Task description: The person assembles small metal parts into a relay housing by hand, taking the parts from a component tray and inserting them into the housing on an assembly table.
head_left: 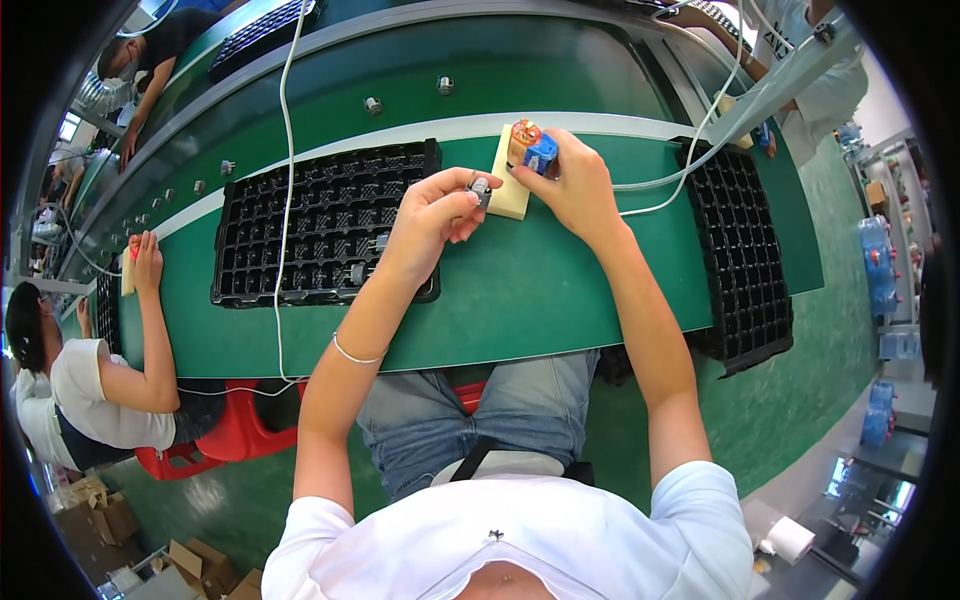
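My left hand (428,215) pinches a small silver metal part (480,188), shaped like a little motor, between thumb and fingers. Just to its right, my right hand (582,185) is wrapped around a small blue and orange device (540,154) with copper-coloured detail on top. That device is at the upper part of a pale yellow block (511,200) on the green table; whether it rests on the block or is held over it I cannot tell. Left of my left hand lies a black compartment tray (255,245), with a few silver parts (358,272) in its right-hand cells.
Another black tray (745,270) overhangs the table's right end. White cables (287,150) cross the table and the left tray. Beyond a pale rail, several metal parts (373,105) sit on a green belt. A co-worker (110,390) sits at the left by red stools (240,425).
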`<state>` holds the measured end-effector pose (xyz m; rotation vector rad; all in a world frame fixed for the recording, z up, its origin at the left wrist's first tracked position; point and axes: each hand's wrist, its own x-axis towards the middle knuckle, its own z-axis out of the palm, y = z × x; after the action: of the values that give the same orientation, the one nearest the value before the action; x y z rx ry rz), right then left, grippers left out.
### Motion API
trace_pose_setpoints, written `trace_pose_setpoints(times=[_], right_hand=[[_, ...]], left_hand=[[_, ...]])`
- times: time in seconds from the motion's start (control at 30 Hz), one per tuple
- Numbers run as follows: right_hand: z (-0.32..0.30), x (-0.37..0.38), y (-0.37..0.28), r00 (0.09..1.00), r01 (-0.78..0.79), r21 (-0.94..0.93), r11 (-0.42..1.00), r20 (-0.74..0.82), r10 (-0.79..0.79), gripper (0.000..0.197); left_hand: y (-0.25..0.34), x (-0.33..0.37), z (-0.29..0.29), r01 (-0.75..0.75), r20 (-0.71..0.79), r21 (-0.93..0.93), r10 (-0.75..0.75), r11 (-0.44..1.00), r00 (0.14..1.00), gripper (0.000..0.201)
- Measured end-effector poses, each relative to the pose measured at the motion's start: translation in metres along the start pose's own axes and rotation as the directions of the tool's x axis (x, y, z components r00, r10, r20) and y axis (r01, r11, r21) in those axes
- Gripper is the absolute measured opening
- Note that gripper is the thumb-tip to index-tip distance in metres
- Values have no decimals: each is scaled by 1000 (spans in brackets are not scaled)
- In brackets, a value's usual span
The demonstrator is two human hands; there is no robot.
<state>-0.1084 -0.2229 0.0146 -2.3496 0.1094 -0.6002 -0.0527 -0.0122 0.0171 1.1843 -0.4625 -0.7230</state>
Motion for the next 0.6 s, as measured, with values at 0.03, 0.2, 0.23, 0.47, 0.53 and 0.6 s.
trace_pose_setpoints(times=[0.03, 0.2, 0.23, 0.47, 0.53, 0.6], right_hand=[[0, 0, 1, 1000, -2, -3, 1000, 5, 2, 43], [0, -2, 0, 1000, -1, 1, 1000, 6, 1, 42], [0, -2, -1, 1000, -6, -5, 1000, 11, 6, 42], [-4, 2, 1, 1000, -19, 1, 1000, 14, 19, 40], [-2, 4, -2, 1000, -11, 5, 1000, 6, 11, 38], [0, 8, -5, 1000, 10, 12, 1000, -3, -10, 37]], left_hand=[[0, 0, 0, 3, -5, 1, -3, 1000, 1000, 32], [-1, -1, 0, -7, 6, -1, 7, 1000, 1000, 36], [-1, -1, 0, -6, 5, -5, 6, 1000, 1000, 38], [0, 6, -1, -17, 21, -41, 18, 999, 1000, 40], [2, 6, -3, -2, 4, -87, 2, 996, 1000, 33], [5, 6, -7, -13, -12, -89, 12, 996, 1000, 33]])
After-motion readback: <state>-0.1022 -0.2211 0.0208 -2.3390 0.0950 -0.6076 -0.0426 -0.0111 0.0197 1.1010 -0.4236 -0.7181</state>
